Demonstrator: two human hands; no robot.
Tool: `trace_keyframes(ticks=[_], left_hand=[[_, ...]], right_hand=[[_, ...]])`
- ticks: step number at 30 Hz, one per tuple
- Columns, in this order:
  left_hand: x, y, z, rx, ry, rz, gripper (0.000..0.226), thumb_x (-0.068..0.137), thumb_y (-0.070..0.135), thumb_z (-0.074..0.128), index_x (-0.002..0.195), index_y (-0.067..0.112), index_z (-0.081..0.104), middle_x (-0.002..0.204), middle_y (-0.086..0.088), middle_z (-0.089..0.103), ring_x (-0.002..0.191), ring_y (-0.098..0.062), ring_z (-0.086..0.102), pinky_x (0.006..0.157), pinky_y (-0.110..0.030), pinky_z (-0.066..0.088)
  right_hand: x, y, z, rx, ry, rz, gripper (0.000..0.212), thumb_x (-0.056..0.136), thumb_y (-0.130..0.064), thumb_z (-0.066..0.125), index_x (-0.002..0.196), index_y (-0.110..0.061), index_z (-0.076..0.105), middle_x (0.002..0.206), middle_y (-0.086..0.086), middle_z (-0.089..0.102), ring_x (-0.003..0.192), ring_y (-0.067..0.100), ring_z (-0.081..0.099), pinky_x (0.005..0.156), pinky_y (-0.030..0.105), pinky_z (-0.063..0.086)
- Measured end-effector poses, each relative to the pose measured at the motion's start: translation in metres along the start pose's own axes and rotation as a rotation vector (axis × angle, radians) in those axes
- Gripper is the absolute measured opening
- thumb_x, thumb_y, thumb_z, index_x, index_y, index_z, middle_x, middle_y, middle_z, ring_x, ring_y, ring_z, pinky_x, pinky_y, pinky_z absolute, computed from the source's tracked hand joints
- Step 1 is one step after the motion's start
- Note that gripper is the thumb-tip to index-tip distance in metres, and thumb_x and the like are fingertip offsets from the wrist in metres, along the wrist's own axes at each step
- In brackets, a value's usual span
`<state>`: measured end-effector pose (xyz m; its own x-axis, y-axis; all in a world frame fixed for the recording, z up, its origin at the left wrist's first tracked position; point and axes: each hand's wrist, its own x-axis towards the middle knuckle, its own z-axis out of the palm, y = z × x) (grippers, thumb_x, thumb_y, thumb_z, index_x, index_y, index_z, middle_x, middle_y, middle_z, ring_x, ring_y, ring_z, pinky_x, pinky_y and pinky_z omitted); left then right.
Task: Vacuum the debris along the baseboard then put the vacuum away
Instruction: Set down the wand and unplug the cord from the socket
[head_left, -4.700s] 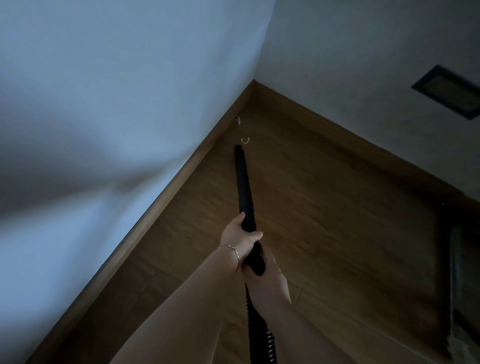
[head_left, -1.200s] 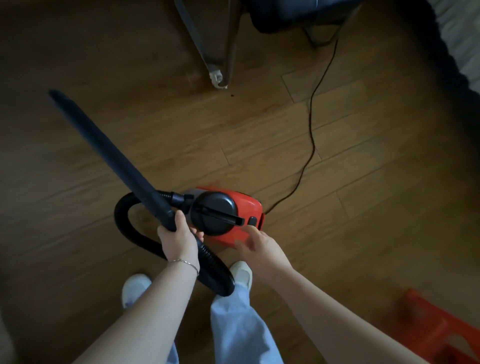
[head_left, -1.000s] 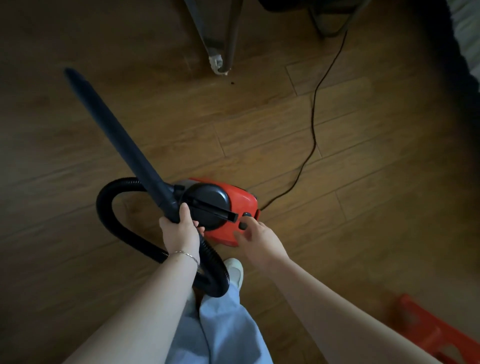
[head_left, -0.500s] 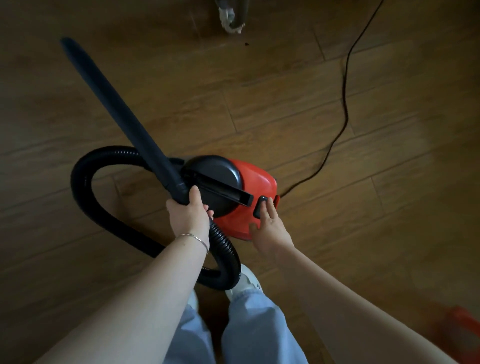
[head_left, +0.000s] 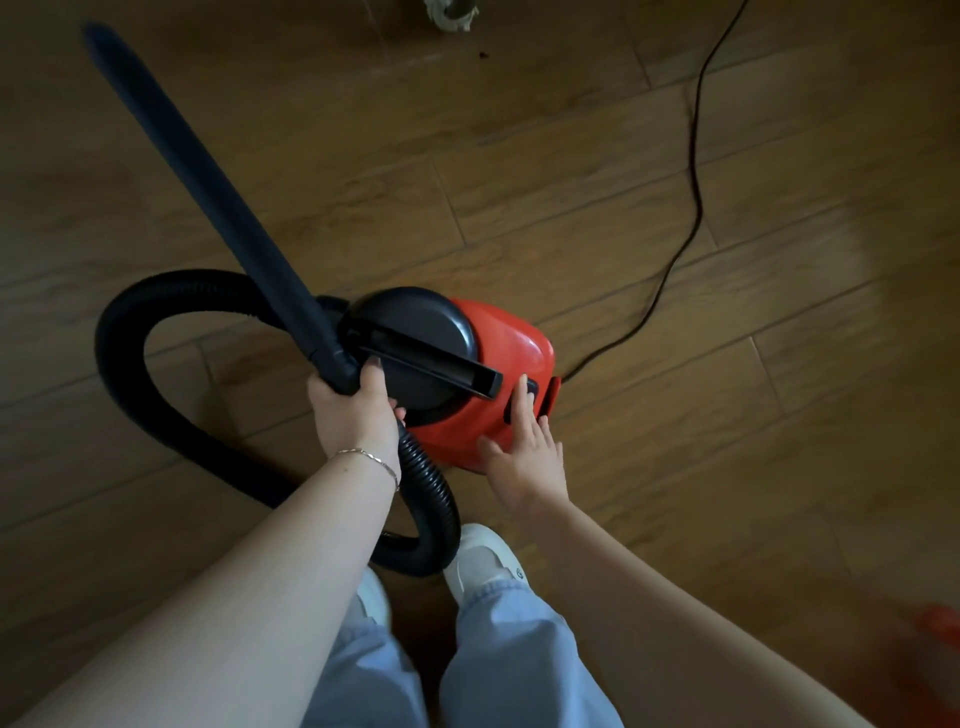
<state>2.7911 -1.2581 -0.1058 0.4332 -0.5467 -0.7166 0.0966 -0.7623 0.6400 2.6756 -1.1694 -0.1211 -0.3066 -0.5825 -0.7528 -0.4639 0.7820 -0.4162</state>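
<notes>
A small red and black canister vacuum (head_left: 511, 348) sits on the wooden floor just ahead of my feet. My left hand (head_left: 356, 410) grips the lower end of its long black wand (head_left: 208, 192), which slants up to the far left. The ribbed black hose (head_left: 124, 374) loops from the wand round to the left and back to the canister. My right hand (head_left: 527, 457) lies on the red body with straight fingers, the forefinger pressing the black switch (head_left: 519, 402) at its rear. No baseboard or debris line is in view.
A thin black power cord (head_left: 693, 171) runs from the canister's right side off to the top right. A furniture foot (head_left: 449, 13) stands at the top edge with a dark speck (head_left: 484, 53) beside it. A red object (head_left: 940, 626) shows at the lower right edge.
The view swung from the wall corner down to the canister. My right hand left the wand, reached the red body and settled its forefinger on the switch. My left hand kept hold of the wand.
</notes>
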Motion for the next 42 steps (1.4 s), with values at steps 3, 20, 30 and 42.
trace_keyframes(ticks=[3, 20, 30, 42], left_hand=[[0.003, 0.0, 0.001, 0.029, 0.024, 0.013, 0.032, 0.087, 0.022, 0.059, 0.116, 0.017, 0.047, 0.064, -0.005, 0.053, 0.045, -0.017, 0.048, 0.049, -0.026, 0.044], [-0.002, -0.008, -0.008, 0.03, -0.058, -0.018, 0.045, 0.087, 0.024, 0.06, 0.128, 0.017, 0.045, 0.075, -0.007, 0.061, 0.054, -0.018, 0.055, 0.051, -0.027, 0.044], [-0.023, 0.025, -0.022, -0.021, -0.145, -0.124, 0.037, 0.086, 0.035, 0.061, 0.113, 0.009, 0.058, 0.08, -0.01, 0.067, 0.069, -0.025, 0.065, 0.076, -0.04, 0.055], [-0.055, 0.082, -0.056, -0.057, -0.237, -0.327, 0.046, 0.091, 0.042, 0.053, 0.126, 0.013, 0.045, 0.115, -0.014, 0.061, 0.105, -0.035, 0.06, 0.097, -0.05, 0.046]], right_hand=[[0.001, -0.004, -0.005, -0.003, 0.063, 0.019, 0.072, 0.093, -0.02, 0.036, 0.154, -0.018, -0.003, 0.162, 0.003, 0.012, 0.149, 0.022, 0.005, 0.121, 0.041, 0.004], [-0.01, -0.039, -0.019, 0.12, -0.037, 0.177, 0.084, 0.08, -0.017, 0.038, 0.152, -0.032, -0.004, 0.16, 0.004, 0.019, 0.143, 0.031, 0.027, 0.111, 0.044, 0.032], [-0.027, -0.113, -0.029, -0.143, 0.072, -0.225, 0.058, 0.091, -0.019, 0.048, 0.147, -0.027, 0.033, 0.159, 0.003, 0.021, 0.146, 0.021, 0.011, 0.117, 0.035, 0.018], [-0.09, -0.152, -0.043, 0.002, -0.338, -0.144, 0.05, 0.085, -0.014, 0.051, 0.129, -0.038, 0.049, 0.114, -0.008, 0.063, 0.102, 0.009, 0.06, 0.09, 0.028, 0.052]])
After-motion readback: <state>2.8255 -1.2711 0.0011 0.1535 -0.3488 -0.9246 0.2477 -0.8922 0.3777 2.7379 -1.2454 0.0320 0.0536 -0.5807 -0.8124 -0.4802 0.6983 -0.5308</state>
